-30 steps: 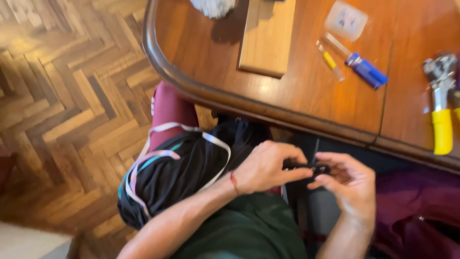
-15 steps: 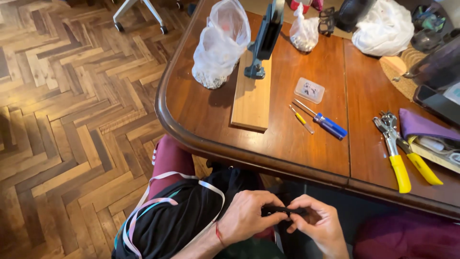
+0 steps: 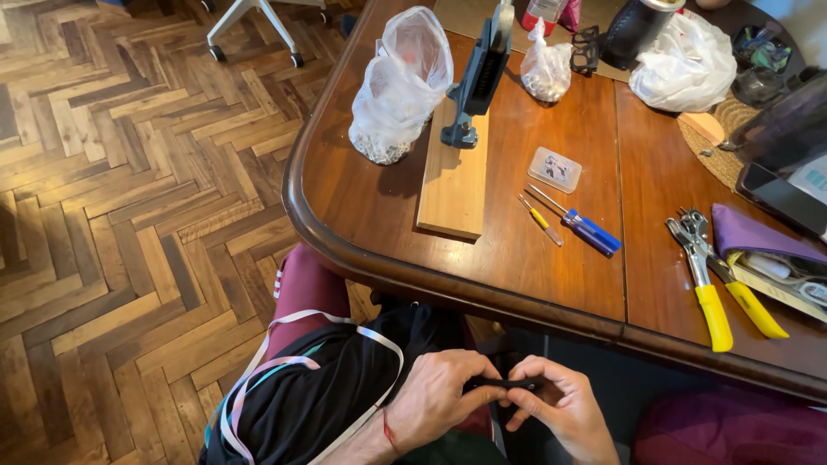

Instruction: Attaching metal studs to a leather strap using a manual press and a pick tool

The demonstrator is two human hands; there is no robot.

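Working below the surface (image 3: 379,224) edge, in your lap: both hands are pinched on one small black strap-like piece (image 3: 508,382), held level between them. Left hand (image 3: 444,398) grips its left end with thumb and fingers closed; right hand (image 3: 564,409) closes on the right end, fingers curled under. What exactly the piece is, I can't tell, it's mostly covered.

Black bag with pale striped ribbons (image 3: 319,392) sits on your left thigh, touching the left wrist.

Up top, untouched: wooden board (image 3: 454,176) carrying a dark press tool (image 3: 475,77), clear bags of small parts (image 3: 401,82), yellow-handled pliers (image 3: 713,288), blue screwdriver (image 3: 586,228).

Step looks like fitting or aligning the piece by hand. Next move likely needs steady two-handed tension and a clear view of it.
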